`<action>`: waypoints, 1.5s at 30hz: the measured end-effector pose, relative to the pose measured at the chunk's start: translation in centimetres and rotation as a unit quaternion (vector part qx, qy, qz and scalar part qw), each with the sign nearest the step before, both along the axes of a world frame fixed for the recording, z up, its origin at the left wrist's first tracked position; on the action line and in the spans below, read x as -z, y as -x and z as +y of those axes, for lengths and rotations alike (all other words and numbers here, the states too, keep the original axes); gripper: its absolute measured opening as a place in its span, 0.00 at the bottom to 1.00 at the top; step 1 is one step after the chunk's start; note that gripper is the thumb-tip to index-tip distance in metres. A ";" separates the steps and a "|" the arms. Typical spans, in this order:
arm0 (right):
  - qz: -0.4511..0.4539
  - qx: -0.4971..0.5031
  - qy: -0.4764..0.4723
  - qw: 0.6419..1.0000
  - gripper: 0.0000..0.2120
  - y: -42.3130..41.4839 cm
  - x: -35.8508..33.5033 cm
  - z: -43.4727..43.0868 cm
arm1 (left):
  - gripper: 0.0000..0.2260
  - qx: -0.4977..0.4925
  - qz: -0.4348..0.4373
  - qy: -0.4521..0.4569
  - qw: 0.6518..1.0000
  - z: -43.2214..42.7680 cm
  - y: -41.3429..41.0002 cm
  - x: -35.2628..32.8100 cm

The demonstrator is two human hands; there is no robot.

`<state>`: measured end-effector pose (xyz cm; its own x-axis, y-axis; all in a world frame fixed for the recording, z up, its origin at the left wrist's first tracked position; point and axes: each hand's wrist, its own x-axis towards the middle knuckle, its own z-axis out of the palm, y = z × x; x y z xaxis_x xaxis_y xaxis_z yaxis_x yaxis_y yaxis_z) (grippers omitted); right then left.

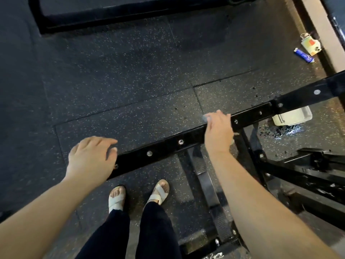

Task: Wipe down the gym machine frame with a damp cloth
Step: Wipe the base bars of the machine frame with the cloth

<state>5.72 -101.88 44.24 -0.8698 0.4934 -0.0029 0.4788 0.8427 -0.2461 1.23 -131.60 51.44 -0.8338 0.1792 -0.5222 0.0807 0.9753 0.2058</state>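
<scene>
Speckled gym floor [130,81] is lying under the black bar [164,147]. The right hand [218,131], fingers [222,116] flat, is pressing the cloth [205,119] onto it. The left hand [91,157] is resting loose on its end. It looks like the wiping is going on, and next the cloth needs sliding along.

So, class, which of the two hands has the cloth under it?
The right hand, pressing the grey cloth onto the black frame bar. The left hand only rests on the bar's end, with no cloth.
</scene>
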 end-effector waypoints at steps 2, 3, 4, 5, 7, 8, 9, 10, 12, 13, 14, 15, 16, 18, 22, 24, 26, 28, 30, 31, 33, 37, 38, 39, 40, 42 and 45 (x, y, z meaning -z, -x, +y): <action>0.018 -0.084 -0.003 0.996 0.14 -0.2 -0.1 -6.0 | 0.15 -0.067 -0.015 -0.058 0.996 -2.1 -0.8 0.9; 0.021 -0.119 0.028 0.992 0.17 -0.3 -0.3 -9.5 | 0.15 -0.100 -0.025 -0.096 0.990 -3.0 -1.2 1.5; 0.027 -0.151 0.067 0.986 0.18 -0.5 -0.4 -12.9 | 0.15 -0.130 -0.034 -0.127 0.983 -3.6 -1.6 2.1; 0.029 -0.190 0.103 0.976 0.17 -0.9 -0.5 -16.4 | 0.15 -0.157 -0.043 -0.148 0.975 -4.1 -1.9 2.4; 0.023 -0.263 0.148 0.953 0.14 -2.0 -0.5 -22.6 | 0.16 -0.205 -0.057 -0.191 0.958 -4.7 -2.5 2.9; 0.016 -0.284 0.163 0.945 0.17 -2.6 -0.4 -24.7 | 0.16 -0.223 -0.061 -0.213 0.949 -5.1 -2.8 3.1; 0.017 -0.304 0.182 0.935 0.20 -3.0 -0.3 -25.7 | 0.16 -0.228 -0.062 -0.228 0.945 -5.5 -2.9 3.2; 0.030 -0.340 0.185 0.922 0.21 -2.8 -0.3 -25.2 | 0.16 -0.218 -0.058 -0.232 0.946 -5.8 -3.0 3.4; 0.010 -0.417 0.087 0.905 0.21 -2.2 -0.7 -21.4 | 0.16 -0.182 -0.049 -0.223 0.956 -6.3 -3.1 3.7; -0.032 -0.411 0.035 0.910 0.23 -1.7 -0.9 -18.7 | 0.16 -0.173 -0.046 -0.216 0.960 -6.3 -3.1 3.6; -0.069 -0.366 -0.005 0.928 0.31 -1.2 -1.1 -15.7 | 0.16 -0.170 -0.044 -0.210 0.962 -6.2 -3.1 3.6; -0.085 -0.298 -0.043 0.950 0.36 -1.1 -0.8 -12.9 | 0.16 -0.163 -0.039 -0.206 0.964 -6.3 -3.0 3.5; -0.077 -0.222 -0.053 0.970 0.33 -1.2 -0.5 -10.6 | 0.16 -0.154 -0.032 -0.200 0.967 -6.3 -3.0 3.4; -0.027 -0.080 -0.036 0.996 0.15 -1.7 -0.2 -8.2 | 0.17 -0.122 -0.008 -0.179 0.976 -6.3 -3.1 3.1; 0.014 -0.020 -0.015 1.000 0.11 -0.3 -1.0 -16.9 | 0.17 -0.016 0.066 -0.182 0.981 -5.5 -3.1 2.2; 0.042 -0.147 0.021 0.988 0.08 -0.8 -0.3 -22.8 | 0.18 0.007 0.079 -0.216 0.973 -4.6 -2.8 1.5; 0.085 -0.213 0.055 0.972 0.08 -2.4 0.9 -25.2 | 0.17 0.020 0.072 -0.239 0.968 -3.7 -2.4 1.1; 0.130 -0.244 0.064 0.959 0.13 -2.9 1.0 -22.7 | 0.17 0.041 0.057 -0.241 0.968 -3.2 -1.9 1.2; 0.119 -0.235 0.053 0.963 0.15 -3.0 0.3 -18.0 | 0.17 0.074 0.045 -0.226 0.970 -2.6 -1.6 1.2; 0.099 -0.207 0.029 0.973 0.17 -2.9 0.1 -15.4 | 0.17 0.088 0.035 -0.217 0.972 -2.3 -1.5 1.1; 0.065 -0.140 -0.023 0.988 0.20 -2.5 0.4 -9.7 | 0.18 0.112 0.014 -0.203 0.973 -1.1 -1.5 0.8; 0.068 0.056 -0.008 0.996 0.16 -1.4 0.5 -1.4 | 0.18 0.150 -0.019 -0.205 0.967 3.0 -1.7 0.5; 0.082 0.102 0.003 0.991 0.15 -0.9 0.2 -1.2 | 0.19 0.147 -0.017 -0.214 0.965 4.5 -1.4 0.6; 0.097 0.118 0.004 0.988 0.15 -0.4 0.0 -2.0 | 0.19 0.137 -0.014 -0.222 0.965 6.1 -1.1 1.0; 0.099 0.099 0.004 0.990 0.13 -0.3 0.0 -3.8 | 0.19 0.121 -0.011 -0.226 0.967 7.6 -0.8 1.4; 0.132 -0.007 0.010 0.991 0.10 -1.6 0.5 -8.0 | 0.18 0.075 -0.016 -0.226 0.971 10.0 -0.6 2.4; 0.161 -0.165 0.028 0.973 0.09 -3.9 1.9 -7.6 | 0.18 0.022 -0.013 -0.210 0.977 11.1 -0.6 4.4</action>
<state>9.61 -109.49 42.37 -0.9412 0.1935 0.2770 0.0742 0.9182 -0.3892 1.84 -120.48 47.03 -0.8074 0.4184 -0.4161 0.1104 0.7998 0.5900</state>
